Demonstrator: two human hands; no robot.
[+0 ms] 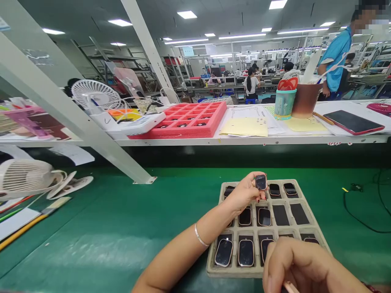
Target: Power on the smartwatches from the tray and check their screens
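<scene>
My left hand [243, 194] reaches over the far row of a beige compartment tray [238, 273]. Its fingers are closed on a square smartwatch case [261, 182] with a dark screen and a gold rim, no strap visible. Several similar watch cases [246, 252] lie face up in the tray. In the middle row, two compartments on the right show only dark pads [280, 215]. My right hand [308, 264] is close to the camera, in front of the tray's near right corner, with curled fingers. A small pinkish-gold edge [290, 287] shows at its fingertips; the rest is hidden.
A green mat [122, 219] covers the bench. A shelf above holds a red foam tray [210, 126], papers, cups [284, 103] and a phone [354, 121]. A slanted white post [116, 150] and a fan [27, 177] stand left; a black cable [351, 213] lies right. People are in the background.
</scene>
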